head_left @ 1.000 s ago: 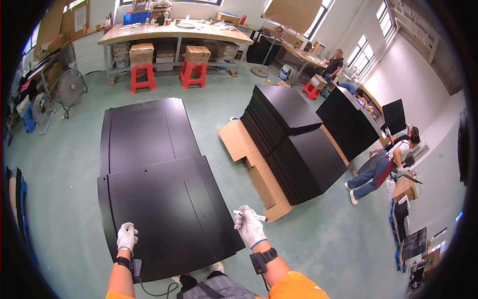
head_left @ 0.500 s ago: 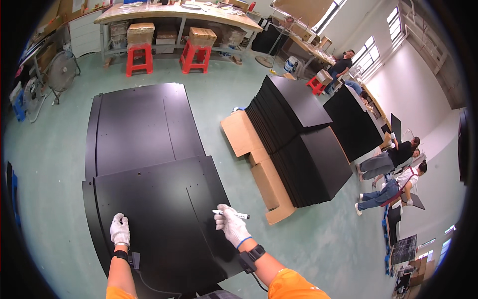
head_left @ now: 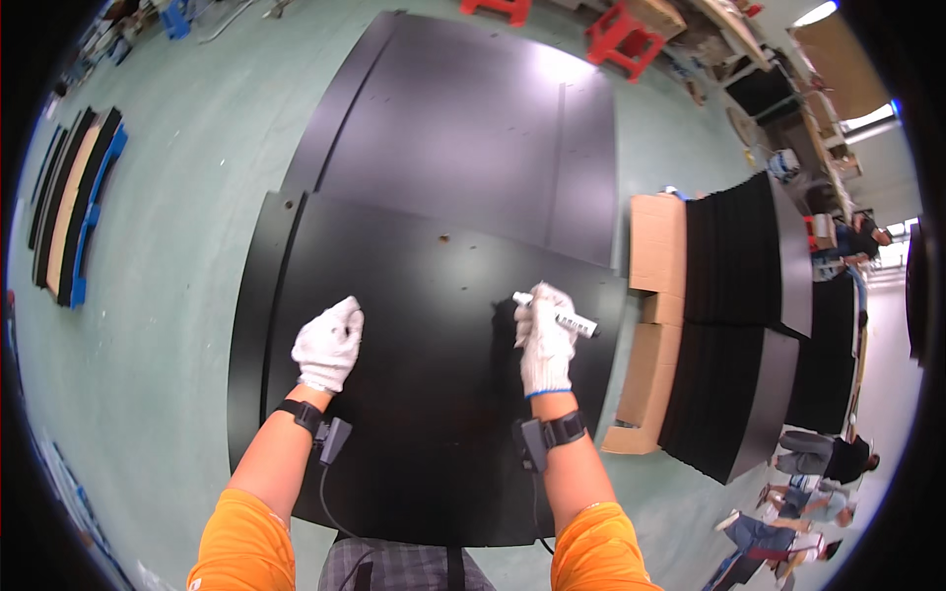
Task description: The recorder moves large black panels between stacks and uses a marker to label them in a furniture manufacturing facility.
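A large black panel lies flat in front of me, with a few small holes and a groove along its left side. Beyond it, another black panel extends away, partly overlapped by the near one. My left hand, in a white knit glove, is over the near panel's left part with its fingers curled closed; anything inside them is hidden. Over the right part is my gloved right hand, closed around a white marker pen. The pen lies crosswise in the fingers, its dark end pointing right.
Tall stacks of black panels stand on the right beside folded cardboard. At left, more boards rest on a blue pallet. Red stools stand by a workbench at the back. Several people are at the far right.
My view has tilted down and swung left, so the near panel looks more central. My left hand has turned, and my right hand still holds the marker pen.
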Motion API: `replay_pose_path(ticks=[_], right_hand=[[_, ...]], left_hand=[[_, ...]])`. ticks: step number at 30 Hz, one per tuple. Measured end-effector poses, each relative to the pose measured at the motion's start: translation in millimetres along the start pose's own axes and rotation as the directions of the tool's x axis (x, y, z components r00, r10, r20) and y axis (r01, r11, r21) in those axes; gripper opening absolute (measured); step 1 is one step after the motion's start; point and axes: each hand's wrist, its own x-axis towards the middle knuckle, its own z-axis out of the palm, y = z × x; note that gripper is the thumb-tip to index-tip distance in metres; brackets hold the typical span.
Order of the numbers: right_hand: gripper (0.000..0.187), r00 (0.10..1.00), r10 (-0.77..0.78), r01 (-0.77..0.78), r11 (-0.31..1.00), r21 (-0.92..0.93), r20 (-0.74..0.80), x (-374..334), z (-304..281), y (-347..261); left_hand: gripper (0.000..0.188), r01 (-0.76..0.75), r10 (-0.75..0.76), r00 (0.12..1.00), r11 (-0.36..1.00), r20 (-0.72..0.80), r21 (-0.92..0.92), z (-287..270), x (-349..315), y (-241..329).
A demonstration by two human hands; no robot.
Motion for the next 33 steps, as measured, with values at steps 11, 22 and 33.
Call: replay_pose_path(ticks=[11,22,33], right_hand=[[0.017,0.941,-0.334,0.337,0.939,-0.074,0.050,60,95,49],[0.019,0.853,-0.507,0.519,0.805,-0.286,0.123,65,100,52],[0.021,0.865,-0.486,0.495,0.788,-0.366,0.122,71,96,58]], left_hand=[[0.013,-0.048,0.048,0.992,0.999,-0.116,-0.003,10,-9,-16],[0.016,-0.101,0.094,0.990,0.992,-0.103,-0.070,7,-7,-16],[0.016,-0.122,0.113,0.989,0.989,-0.100,-0.080,4,-6,-14]])
